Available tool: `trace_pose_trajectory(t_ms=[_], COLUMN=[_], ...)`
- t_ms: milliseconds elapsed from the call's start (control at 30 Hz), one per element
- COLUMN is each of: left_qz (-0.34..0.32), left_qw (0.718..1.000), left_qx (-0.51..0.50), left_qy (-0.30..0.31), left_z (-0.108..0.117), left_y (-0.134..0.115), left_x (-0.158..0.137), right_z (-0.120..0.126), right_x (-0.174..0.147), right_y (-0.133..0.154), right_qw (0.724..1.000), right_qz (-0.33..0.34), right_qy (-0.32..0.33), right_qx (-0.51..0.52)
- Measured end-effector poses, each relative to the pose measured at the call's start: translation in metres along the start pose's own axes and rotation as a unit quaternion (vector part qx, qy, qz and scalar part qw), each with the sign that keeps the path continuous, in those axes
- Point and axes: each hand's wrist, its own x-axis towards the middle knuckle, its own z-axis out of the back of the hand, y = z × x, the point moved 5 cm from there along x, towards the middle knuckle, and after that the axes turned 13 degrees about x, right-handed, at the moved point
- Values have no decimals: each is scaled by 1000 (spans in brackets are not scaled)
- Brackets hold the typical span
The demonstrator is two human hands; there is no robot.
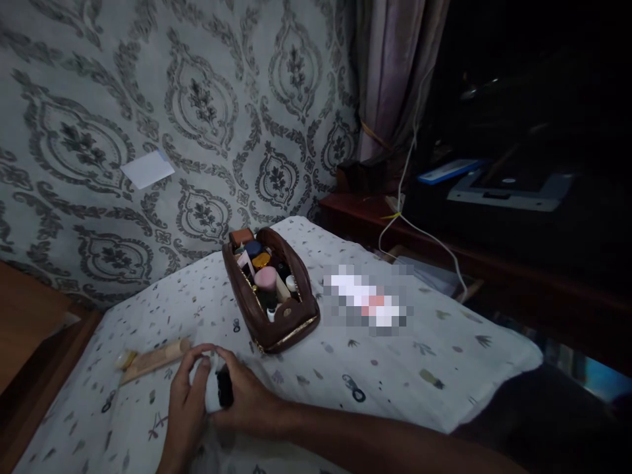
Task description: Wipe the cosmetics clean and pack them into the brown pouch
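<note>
Low in the head view, my left hand (pixel 186 395) and my right hand (pixel 251 398) are closed around a small white container with a black part (pixel 212 390). Whether the black part is a lid or a label I cannot tell. Just beyond them stands an unzipped brown toiletry bag (pixel 247 299) packed with several bottles and jars, among them a pink-capped one (pixel 265 278). Left of my hands, a beige tube (pixel 158 361) lies on the patterned cloth, with a small jar with a yellowish rim (pixel 126 359) by its far-left end.
White printed cloth (pixel 345 388) covers the surface. A pixelated patch hides something right of the bag. Patterned wallpaper (pixel 276 85) rises behind, with a white card (pixel 148 169) on it. A white cable (pixel 434 238) hangs at the right beside a dark wooden ledge (pixel 345 214).
</note>
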Motion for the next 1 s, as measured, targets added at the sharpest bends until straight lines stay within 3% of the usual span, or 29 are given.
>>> trace_pose_trajectory(t_ms=[100,233,333,400,533,700,867,1000], left_qz=[5,-68,-93,-82,-31,94,55,115], left_qw=[999,995,991,991,996,985,997,989], left_qx=[-11,-25,-28,-29,-36,-80,-49,-75], left_qy=[35,67,90,98,77,121,36,54], left_z=[-8,-18,-21,-19,-13,-17,-4,-7], left_y=[2,1,3,3,2,16,14,18], left_x=[-3,-5,-3,-2,-4,-9,-4,-8], right_z=[-2,-2,-2,-4,-7,-9,-13,-9], right_x=[5,10,11,10,7,2,-2,6], right_y=[-9,-19,-15,-12,-15,-13,-5,-9], right_qw=[985,911,866,854,880,939,949,940], right_qz=[-69,-174,-192,-205,-224,-159,-143,-121], right_qy=[-7,-49,-38,-6,40,94,117,51], right_qx=[160,369,461,478,417,289,254,314])
